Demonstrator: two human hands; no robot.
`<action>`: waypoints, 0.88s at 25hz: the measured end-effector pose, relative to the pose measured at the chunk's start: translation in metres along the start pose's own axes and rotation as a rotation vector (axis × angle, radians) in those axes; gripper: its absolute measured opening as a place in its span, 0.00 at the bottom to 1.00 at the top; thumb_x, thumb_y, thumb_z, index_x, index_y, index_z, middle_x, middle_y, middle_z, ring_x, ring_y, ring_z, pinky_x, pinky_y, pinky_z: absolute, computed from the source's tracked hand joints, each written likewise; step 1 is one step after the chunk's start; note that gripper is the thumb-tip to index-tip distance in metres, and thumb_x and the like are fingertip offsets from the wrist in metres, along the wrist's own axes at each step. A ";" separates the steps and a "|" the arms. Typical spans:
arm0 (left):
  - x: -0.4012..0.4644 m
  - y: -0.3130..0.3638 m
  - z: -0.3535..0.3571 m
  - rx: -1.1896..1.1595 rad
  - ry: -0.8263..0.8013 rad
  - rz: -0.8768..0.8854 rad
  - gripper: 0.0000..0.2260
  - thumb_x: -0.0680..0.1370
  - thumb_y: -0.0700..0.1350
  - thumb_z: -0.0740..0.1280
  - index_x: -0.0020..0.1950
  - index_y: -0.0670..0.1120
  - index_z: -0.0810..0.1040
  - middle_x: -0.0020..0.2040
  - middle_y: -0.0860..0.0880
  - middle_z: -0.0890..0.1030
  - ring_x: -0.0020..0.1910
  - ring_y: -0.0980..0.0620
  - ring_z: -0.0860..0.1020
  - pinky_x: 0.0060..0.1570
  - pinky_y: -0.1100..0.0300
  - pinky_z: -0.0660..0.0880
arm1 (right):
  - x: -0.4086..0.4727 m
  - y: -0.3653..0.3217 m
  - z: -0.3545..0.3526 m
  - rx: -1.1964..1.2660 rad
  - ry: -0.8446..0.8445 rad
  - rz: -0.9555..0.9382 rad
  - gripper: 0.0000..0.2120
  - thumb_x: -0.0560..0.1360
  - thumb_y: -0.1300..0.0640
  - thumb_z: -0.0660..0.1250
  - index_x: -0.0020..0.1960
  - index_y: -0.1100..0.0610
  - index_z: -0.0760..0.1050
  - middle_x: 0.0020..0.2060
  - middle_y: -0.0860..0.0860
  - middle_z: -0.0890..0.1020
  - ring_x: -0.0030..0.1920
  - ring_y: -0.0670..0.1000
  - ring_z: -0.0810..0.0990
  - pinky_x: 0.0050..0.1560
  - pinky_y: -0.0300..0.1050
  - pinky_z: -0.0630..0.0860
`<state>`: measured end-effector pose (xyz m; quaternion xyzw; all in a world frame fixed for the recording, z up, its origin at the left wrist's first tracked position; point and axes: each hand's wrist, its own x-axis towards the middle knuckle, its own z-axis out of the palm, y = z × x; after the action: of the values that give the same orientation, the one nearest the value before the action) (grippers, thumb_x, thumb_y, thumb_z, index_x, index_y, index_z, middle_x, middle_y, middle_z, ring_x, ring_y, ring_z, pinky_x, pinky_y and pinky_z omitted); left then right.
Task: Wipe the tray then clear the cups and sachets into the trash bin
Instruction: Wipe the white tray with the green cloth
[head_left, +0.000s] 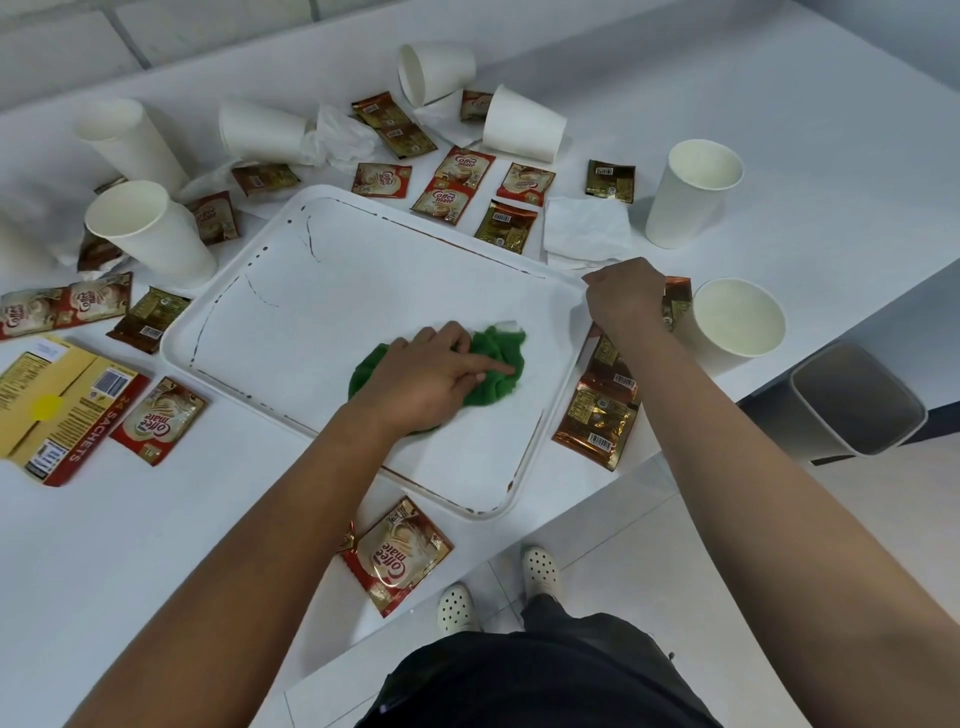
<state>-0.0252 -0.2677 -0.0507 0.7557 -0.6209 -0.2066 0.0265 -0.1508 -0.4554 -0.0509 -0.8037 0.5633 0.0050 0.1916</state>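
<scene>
My left hand (431, 374) presses a green cloth (493, 364) onto the white tray (291, 291); my right hand (623, 299) grips the tray's far right corner.

My left fingers lie fairly straight and slightly spread over the bunched cloth, the index finger stretched along it; my right fingers are curled over the rim, though I cannot tell how far they wrap under; the tray sits on the white table (130, 545), brown marks lining its edges; white paper cups (693, 192) stand and lie around its far side, one (737, 317) just beside my right hand; coffee sachets (397, 556) are scattered all round the tray; a yellow sachet box (52, 405) lies flat at the left; the grey trash bin (857, 400) stands on the floor off the table's right edge.
</scene>
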 end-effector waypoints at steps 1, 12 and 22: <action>0.007 0.001 0.001 -0.012 0.037 -0.039 0.16 0.82 0.52 0.53 0.67 0.66 0.68 0.54 0.52 0.67 0.55 0.52 0.67 0.52 0.56 0.62 | -0.004 -0.002 -0.002 0.029 0.006 0.008 0.14 0.76 0.68 0.57 0.52 0.56 0.78 0.46 0.50 0.79 0.55 0.52 0.76 0.38 0.35 0.63; 0.020 0.005 0.010 -0.053 0.172 -0.071 0.16 0.81 0.52 0.54 0.67 0.65 0.70 0.56 0.50 0.70 0.57 0.48 0.69 0.55 0.53 0.65 | -0.055 -0.015 -0.001 0.045 0.124 -0.115 0.07 0.74 0.67 0.58 0.45 0.62 0.74 0.49 0.59 0.74 0.54 0.58 0.75 0.46 0.43 0.69; 0.018 0.005 0.011 -0.034 0.203 -0.046 0.16 0.82 0.53 0.53 0.67 0.63 0.70 0.59 0.47 0.70 0.59 0.46 0.69 0.57 0.51 0.65 | -0.139 0.011 0.042 -0.120 0.061 -0.191 0.24 0.80 0.52 0.53 0.74 0.56 0.57 0.75 0.52 0.59 0.76 0.54 0.52 0.75 0.56 0.48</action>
<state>-0.0307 -0.2838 -0.0648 0.7863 -0.5938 -0.1401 0.0973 -0.2027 -0.3201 -0.0620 -0.8636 0.4882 -0.0042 0.1256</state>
